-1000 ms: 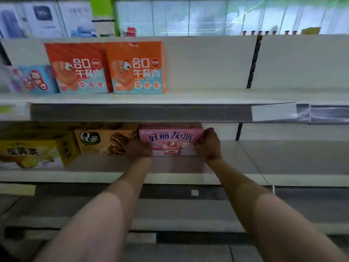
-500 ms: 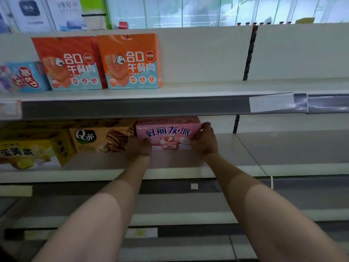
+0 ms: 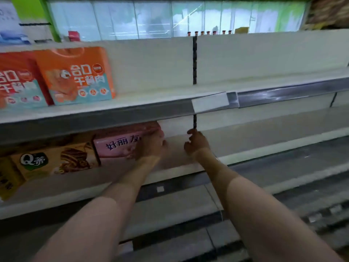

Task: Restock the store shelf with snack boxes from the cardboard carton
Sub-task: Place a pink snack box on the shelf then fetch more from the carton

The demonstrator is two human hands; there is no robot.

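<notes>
The pink snack box [image 3: 120, 143] carries dark purple characters on its front, with a paler pink patch along the lower edge. To its left the brown box [image 3: 56, 161] has a green and white round logo and a picture of a dark, chocolate-coloured cake. At the far left edge a yellow box [image 3: 8, 182] shows only a plain yellow side. On the upper shelf [image 3: 151, 100], which is off-white with a grey metal front rail, two orange boxes [image 3: 77, 76] have white characters, a red round badge and a teal lower band. A white label [image 3: 209, 104] sits on the rail. A bright green post [image 3: 32, 14] stands behind.
</notes>
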